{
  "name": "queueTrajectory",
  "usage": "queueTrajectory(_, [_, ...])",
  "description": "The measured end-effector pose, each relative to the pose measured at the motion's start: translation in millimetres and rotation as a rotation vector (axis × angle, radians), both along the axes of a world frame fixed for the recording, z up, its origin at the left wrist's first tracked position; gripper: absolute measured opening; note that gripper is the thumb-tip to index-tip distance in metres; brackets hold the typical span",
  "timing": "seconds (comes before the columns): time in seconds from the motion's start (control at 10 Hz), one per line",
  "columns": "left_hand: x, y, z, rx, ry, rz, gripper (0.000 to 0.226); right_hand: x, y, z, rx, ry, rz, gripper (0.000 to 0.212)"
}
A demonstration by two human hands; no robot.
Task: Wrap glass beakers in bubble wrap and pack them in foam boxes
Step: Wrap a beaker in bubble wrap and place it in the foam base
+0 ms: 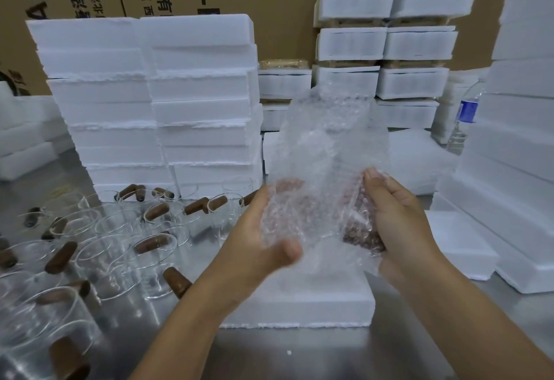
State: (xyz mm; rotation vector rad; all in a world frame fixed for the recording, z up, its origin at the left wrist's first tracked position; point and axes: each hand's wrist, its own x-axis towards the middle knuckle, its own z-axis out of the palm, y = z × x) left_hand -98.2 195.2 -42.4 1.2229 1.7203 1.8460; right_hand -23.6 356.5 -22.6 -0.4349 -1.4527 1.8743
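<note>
Setting: packing station in a warehouse or workshop. Evidence: white foam boxes (150, 104) stacked high in several piles on a bare metal worktable (299, 355); large printed cardboard cartons (284, 20) stand as a wall behind; many identical glass beakers (150, 248) with brown handles crowd the table's left side; a sheet of bubble wrap (326, 146) in use

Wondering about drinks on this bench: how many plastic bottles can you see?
1: a clear, blue-labelled bottle at far right, tucked between foam stacks. Others could be hidden behind the foam.
</note>
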Motion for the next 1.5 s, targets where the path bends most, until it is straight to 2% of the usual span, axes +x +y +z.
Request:
queueTrajectory(0.1, [10.7,1.6,8.4,-0.108,0.196,0.075,0.081,1.7,2.3,1.2,0.019,-0.036,0.05,0.026])
queueTrajectory(0.2, [10.5,4.4,4.5,-0.056,0.197,0.151,0.069,2.2,1.8,2.9,0.154,-0.065,0.06,0.026])
queueTrajectory(0.3, [11.4,6.7,4.5,-0.058,0.092,0.231,0.056,3.8,1.2,6.4,0.27,-0.03,0.007,0.026])
queueTrajectory(0.4, [5.3,8.1,0.1,-0.009,-0.068,0.256,0.058,4.0,0.5,8.7,0.244,0.021,0.076,0.033])
queueTrajectory(0.5, [1.4,5.4,-3.2,0.119,-0.13,0.189,0.102,5.2,-1.5,8.5,0.291,0.002,0.163,0.04])
queueTrajectory(0.6, [1.7,6.1,-1.9,0.136,-0.1,0.22,0.101,5.1,-1.6,4.7,0.343,-0.007,0.132,0.024])
queueTrajectory(0.7, [3.1,8.7,-1.5,0.112,0.011,0.233,0.051,4.1,0.4,3.3,0.303,0.052,0.077,0.003])
queueTrajectory(0.8, [8.5,7.6,4.4,0.048,0.121,0.191,0.025,3.6,-0.9,2.3,0.338,0.086,0.07,0.014])
queueTrajectory(0.9, [6.7,8.8,3.2,0.039,0.145,0.223,0.026,3.8,-7.0,0.1,0.398,0.108,0.07,0.028])
queueTrajectory(1.0, [5.4,10.5,3.3,0.027,0.148,0.244,0.03,4.7,-10.8,0.6,0.432,0.115,0.065,0.022])
queueTrajectory(1.2, [4.2,10.3,2.9,0.009,0.154,0.223,0.025,9.0,-18.3,4.8,0.525,0.13,0.021,0.017])
queueTrajectory(1.3, [5.1,12.2,2.1,0.03,0.167,0.25,0.029,9.9,-21.9,-0.2,0.845,0.1,-0.037,0.016])
queueTrajectory(1.4, [4.6,12.5,-0.6,0.045,0.117,0.242,0.036,8.7,-24.6,-7.0,1.089,0.061,-0.001,0.026])
queueTrajectory(1.5, [3.7,13.4,-1.6,0.095,0.082,0.231,0.052,7.5,-24.5,-8.2,1.13,0.042,0.052,0.032])
